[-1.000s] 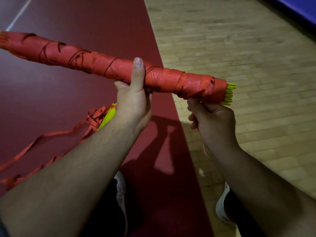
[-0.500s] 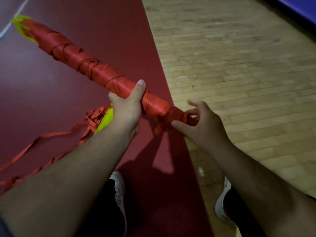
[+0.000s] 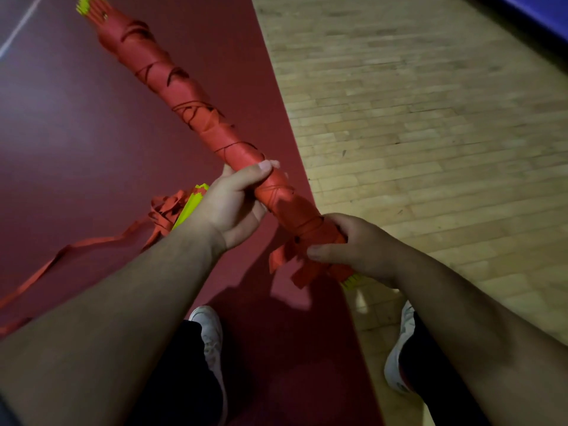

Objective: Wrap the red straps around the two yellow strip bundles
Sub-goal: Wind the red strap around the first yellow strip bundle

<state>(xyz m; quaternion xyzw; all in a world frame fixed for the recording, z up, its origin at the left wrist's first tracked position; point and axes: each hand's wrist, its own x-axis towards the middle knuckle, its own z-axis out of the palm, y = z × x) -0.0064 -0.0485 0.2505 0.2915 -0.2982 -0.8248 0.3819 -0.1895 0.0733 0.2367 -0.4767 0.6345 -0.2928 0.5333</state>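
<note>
In left hand [image 3: 233,207], strap-wrapped bundle [image 3: 215,127]

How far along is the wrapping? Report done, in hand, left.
Done: one bundle is wrapped in red nearly end to end. In hand: left hand grips it, right hand holds its near end by loose strap tails. Left: second bundle on the floor, straps trailing loose.

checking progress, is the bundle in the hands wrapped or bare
Wrapped: the held bundle is red-covered end to end, only yellow tips showing. A few loose strap ends hang by the right hand.
</note>
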